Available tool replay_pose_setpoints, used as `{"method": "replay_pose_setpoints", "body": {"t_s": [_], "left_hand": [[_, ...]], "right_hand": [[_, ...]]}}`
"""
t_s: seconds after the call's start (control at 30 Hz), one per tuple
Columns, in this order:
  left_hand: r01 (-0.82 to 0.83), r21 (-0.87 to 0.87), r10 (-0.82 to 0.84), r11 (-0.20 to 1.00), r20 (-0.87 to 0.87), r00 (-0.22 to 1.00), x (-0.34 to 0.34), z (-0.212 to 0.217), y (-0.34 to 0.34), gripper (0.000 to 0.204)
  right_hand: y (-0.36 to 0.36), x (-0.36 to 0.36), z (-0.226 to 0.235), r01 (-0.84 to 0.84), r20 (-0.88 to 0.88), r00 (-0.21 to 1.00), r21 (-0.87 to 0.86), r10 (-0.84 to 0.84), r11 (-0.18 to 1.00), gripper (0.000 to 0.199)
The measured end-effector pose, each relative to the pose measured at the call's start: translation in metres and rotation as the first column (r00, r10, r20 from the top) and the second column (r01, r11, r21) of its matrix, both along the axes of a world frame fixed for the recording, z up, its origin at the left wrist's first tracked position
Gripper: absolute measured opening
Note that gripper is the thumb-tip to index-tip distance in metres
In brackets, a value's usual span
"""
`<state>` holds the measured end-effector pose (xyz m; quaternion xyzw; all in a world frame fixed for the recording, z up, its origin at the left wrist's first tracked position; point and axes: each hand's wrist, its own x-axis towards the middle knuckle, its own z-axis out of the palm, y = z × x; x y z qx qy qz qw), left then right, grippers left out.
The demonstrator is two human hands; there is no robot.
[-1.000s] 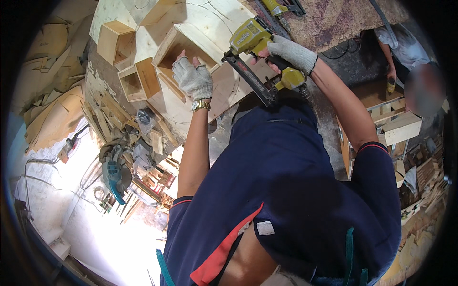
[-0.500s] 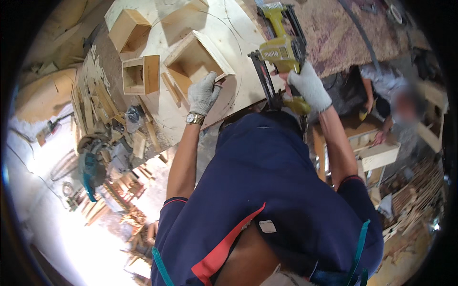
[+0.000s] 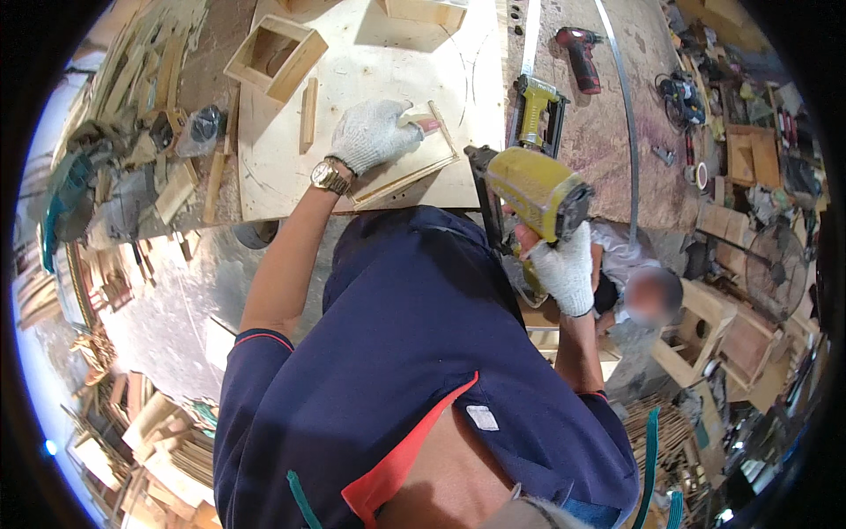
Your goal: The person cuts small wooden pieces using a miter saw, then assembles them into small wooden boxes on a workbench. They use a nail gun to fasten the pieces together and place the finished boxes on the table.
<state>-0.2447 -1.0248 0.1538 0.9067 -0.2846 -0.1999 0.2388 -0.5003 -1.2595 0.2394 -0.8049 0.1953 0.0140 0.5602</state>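
My left hand [image 3: 379, 137], in a pale work glove and with a watch at the wrist, lies over a wooden box [image 3: 401, 181]. Its fingers are stretched across the panel that faces up, one bare fingertip showing near the far right edge. In my right hand [image 3: 564, 264], also gloved, is a yellow nail gun [image 3: 536, 187], gripped by its handle. The gun's dark nose and magazine hang just right of the box, apart from it. To the left of the box lie a narrow wood strip [image 3: 308, 115] and a small open box [image 3: 276, 57].
A second yellow nailer [image 3: 538, 115] and a red-black drill [image 3: 582, 60] lie on the bench, with a hose [image 3: 630, 132] beyond. Another wooden box [image 3: 427, 12] is at the far edge. A person [image 3: 627, 256] crouches at right. Wood scraps [image 3: 181, 189] and a saw [image 3: 66, 207] fill the left.
The box by my left hand has been turned over from open side up to panel up, and the hand now lies across it. My right hand has brought the nail gun lower, nearer my body.
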Motion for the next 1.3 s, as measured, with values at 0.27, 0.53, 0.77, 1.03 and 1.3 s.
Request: {"method": "replay_pose_setpoints", "body": {"t_s": [0.27,0.53,0.77,1.03,1.3], "left_hand": [[-0.037,-0.011,0.037,0.999,0.021,0.999,0.000,0.006,-0.003,0.084],[-0.025,-0.004,0.025,1.000,-0.014,1.000,0.001,0.016,-0.002,0.083],[-0.041,0.000,0.040,0.999,-0.030,0.999,0.000,0.017,-0.002,0.084],[-0.028,0.042,0.031,0.999,-0.076,0.997,-0.001,0.031,-0.006,0.074],[-0.003,0.051,0.006,0.999,-0.058,0.998,0.003,0.022,-0.005,0.073]], "right_hand": [[0.026,0.010,0.006,-0.037,0.053,0.997,-0.237,0.051,0.971,0.043],[0.023,0.013,-0.009,-0.157,-0.081,0.987,-0.317,0.139,0.935,0.038],[0.028,0.020,-0.005,-0.158,-0.128,0.984,-0.326,0.122,0.932,0.036],[0.033,0.021,-0.012,-0.126,-0.150,0.987,-0.441,0.065,0.889,0.058],[0.027,0.021,-0.015,-0.127,-0.138,0.987,-0.368,0.081,0.921,0.061]]}}
